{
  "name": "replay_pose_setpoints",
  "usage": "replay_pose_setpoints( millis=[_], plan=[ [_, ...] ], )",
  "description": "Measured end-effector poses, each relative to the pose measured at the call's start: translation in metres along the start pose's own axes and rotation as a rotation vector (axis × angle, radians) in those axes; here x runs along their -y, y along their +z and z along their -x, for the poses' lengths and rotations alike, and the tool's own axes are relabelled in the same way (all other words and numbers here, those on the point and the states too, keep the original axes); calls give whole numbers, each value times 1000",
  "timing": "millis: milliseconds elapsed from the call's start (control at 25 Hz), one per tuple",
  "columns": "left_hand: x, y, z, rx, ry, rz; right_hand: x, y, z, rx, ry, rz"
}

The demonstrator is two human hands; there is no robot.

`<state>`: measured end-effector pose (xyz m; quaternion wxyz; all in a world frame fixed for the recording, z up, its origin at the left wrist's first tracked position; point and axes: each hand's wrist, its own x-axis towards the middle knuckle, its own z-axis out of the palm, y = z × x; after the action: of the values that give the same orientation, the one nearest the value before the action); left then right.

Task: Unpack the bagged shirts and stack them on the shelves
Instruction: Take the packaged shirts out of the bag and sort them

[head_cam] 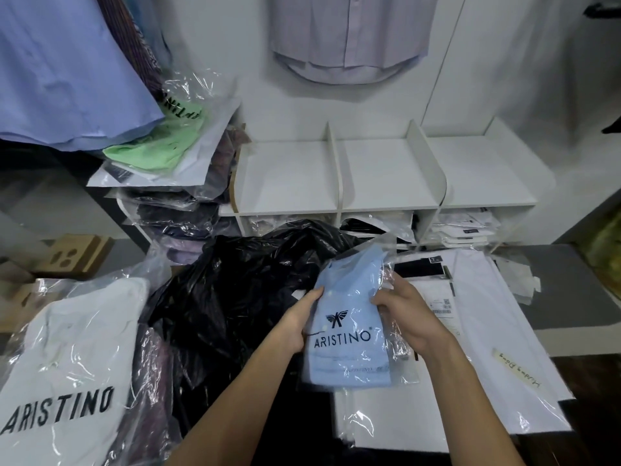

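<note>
A white wall (268,95) spans 10 to 2 o'clock, evenly lit, no window in view. A vertical seam (447,52) splits the wall panels at 1 o'clock. A white shelf unit (386,173) sits at 12 to 1 o'clock against the wall; upright dividers (336,166) part its top into three bays, with a lower row of cubbies (376,223) beneath. A grey surface (571,284) lies at 3 o'clock, darker wood-toned floor (591,381) at 4 o'clock. Brown cardboard boxes (70,253) rest at 9 o'clock beside a dark diagonal frame (100,203).
</note>
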<state>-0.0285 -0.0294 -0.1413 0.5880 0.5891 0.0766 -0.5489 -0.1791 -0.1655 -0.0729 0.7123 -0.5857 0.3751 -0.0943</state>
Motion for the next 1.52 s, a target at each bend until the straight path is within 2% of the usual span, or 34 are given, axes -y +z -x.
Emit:
replay_pose_setpoints(
  millis=[200, 320, 440, 520, 640, 760, 880, 1120, 1280, 1360, 1520],
  plan=[
    [-31, -20, 31, 189, 283, 27, 25, -8, 8, 51, -186, -54],
    [-54, -28, 56, 314, 461, -53, 41, -7, 14, 58, -343, 6],
    [-77, -35, 82, 321, 586, -176, 57, 6, 17, 62, -438, 36],
    [-87, -42, 107, 243, 673, -244, 66, 22, 17, 101, -464, -1],
    [-102, -69, 155, 8, 787, -297, 75, 68, 14, 230, -479, -38],
    [-108, -123, 197, -212, 856, -289, 76, 141, 10, 328, -518, 21],
    [-102, -188, 235, -381, 834, -278, 63, 221, 13, 440, -543, 98],
    [-59, -295, 280, -587, 660, -120, -4, 338, 25, 608, -391, 151],
    [-45, -338, 276, -670, 540, -64, -31, 375, 30, 596, -301, 314],
    [-37, -352, 262, -752, 439, -116, -43, 383, 30, 570, -281, 409],
    [-18, -374, 229, -851, 279, -261, -44, 380, 34, 490, -273, 440]
  ],
)
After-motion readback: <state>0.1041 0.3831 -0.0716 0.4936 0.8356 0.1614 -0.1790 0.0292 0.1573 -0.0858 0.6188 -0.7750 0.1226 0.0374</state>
